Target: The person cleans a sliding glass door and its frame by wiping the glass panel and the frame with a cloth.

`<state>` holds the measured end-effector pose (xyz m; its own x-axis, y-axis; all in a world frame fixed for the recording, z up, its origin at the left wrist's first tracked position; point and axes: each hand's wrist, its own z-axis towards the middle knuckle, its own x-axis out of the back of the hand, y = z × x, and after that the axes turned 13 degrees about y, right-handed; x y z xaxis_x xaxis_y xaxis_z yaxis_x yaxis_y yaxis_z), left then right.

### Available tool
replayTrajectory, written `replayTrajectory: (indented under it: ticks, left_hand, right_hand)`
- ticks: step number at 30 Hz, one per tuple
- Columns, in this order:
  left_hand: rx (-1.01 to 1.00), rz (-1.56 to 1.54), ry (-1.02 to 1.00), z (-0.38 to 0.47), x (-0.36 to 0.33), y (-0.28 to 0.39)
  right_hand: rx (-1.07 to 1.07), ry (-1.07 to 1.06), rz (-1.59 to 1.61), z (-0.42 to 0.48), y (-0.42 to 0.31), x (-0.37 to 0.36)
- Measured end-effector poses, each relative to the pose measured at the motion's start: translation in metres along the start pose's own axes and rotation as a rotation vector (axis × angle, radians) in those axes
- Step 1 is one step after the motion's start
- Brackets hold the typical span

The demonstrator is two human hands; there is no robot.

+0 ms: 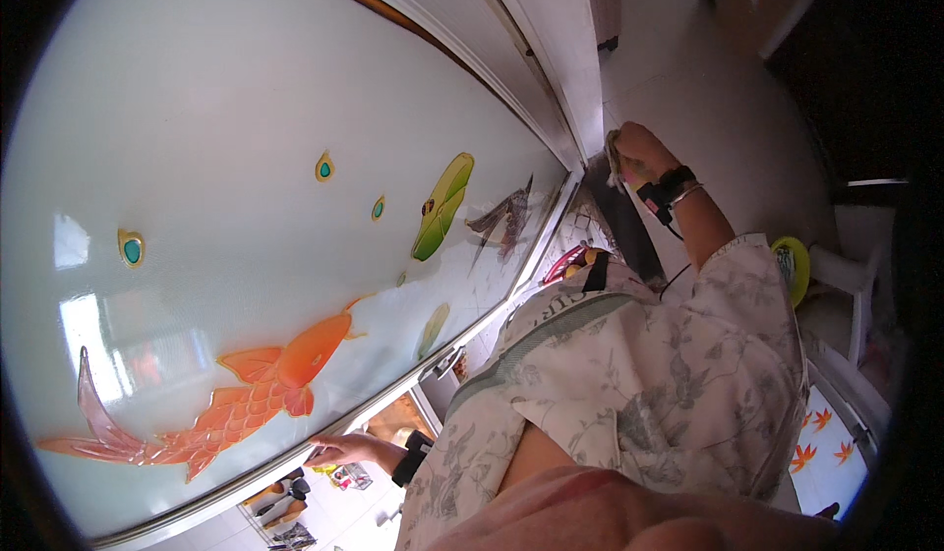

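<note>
My left hand is at the metal-framed edge of a frosted glass door, its fingers around the edge. The glass bears an orange koi fish, a green leaf shape and several teal drops. My right hand holds a bunched pale cloth beside the lower end of the white door frame. Part of the cloth is hidden by my fingers. Both wrists wear black straps, with a bangle on the right one.
Behind the door edge, a wire rack with utensils hangs on a tiled wall. At right, a yellow-green basin lies near a pale plastic stool. A panel with orange maple leaves is at lower right. Tiled floor extends beyond the frame.
</note>
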<state>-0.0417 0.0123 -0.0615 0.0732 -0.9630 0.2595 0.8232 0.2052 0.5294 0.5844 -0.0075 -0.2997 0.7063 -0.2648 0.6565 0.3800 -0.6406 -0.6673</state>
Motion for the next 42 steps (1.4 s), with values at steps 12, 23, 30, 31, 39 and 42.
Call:
replayTrajectory:
  ticks: [12, 23, 30, 31, 39, 42]
  left_hand:
    - [0.081, 0.024, -0.062, 0.000, 0.009, 0.003]
    - [0.020, -0.058, -0.062, 0.002, 0.006, -0.001]
    - [0.029, 0.022, -0.057, -0.009, 0.017, 0.027]
    - [0.010, 0.041, -0.050, -0.008, 0.019, 0.028]
    - [-0.063, 0.222, -0.119, 0.000, 0.028, 0.025]
    - [-0.038, 0.149, -0.103, 0.004, 0.023, 0.014]
  right_hand:
    - [0.447, -0.129, 1.436, -0.004, -0.072, 0.004]
    - [0.654, 0.377, 1.088, -0.004, -0.148, -0.003]
    - [0.419, 0.653, 1.185, 0.026, -0.127, -0.057]
    - [0.419, 0.650, 1.187, 0.030, -0.118, -0.070]
    - [0.119, 0.641, 1.157, 0.032, -0.124, -0.069]
    - [0.327, 0.739, 1.152, 0.011, -0.159, -0.030]
